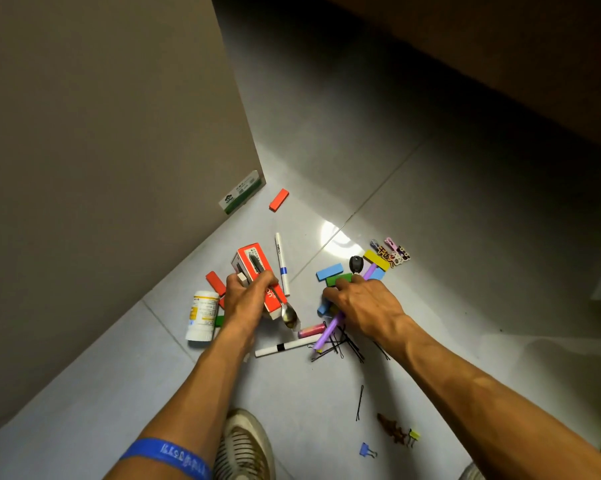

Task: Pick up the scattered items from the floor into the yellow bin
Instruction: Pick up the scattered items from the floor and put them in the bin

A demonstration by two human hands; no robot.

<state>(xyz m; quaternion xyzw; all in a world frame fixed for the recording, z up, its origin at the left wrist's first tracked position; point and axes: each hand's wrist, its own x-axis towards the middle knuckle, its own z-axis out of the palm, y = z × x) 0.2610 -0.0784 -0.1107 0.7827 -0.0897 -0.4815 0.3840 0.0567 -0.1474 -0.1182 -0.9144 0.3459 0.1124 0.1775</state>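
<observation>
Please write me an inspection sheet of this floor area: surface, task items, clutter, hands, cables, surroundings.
Surface: pale grey tiled floor, glossy, with a light glare.
Job's things: red cardboard box and metal spoon in the left hand; purple plastic pen in the right hand; white pill bottle, two white markers, coloured blocks, black hairpins, binder clips loose on the floor. Yellow bin: nothing seen.
Clutter: green-and-white carton by the wall.
Hands: both gripping items.
Cables: nothing seen.
Surroundings: beige wall left; shoe below.
</observation>
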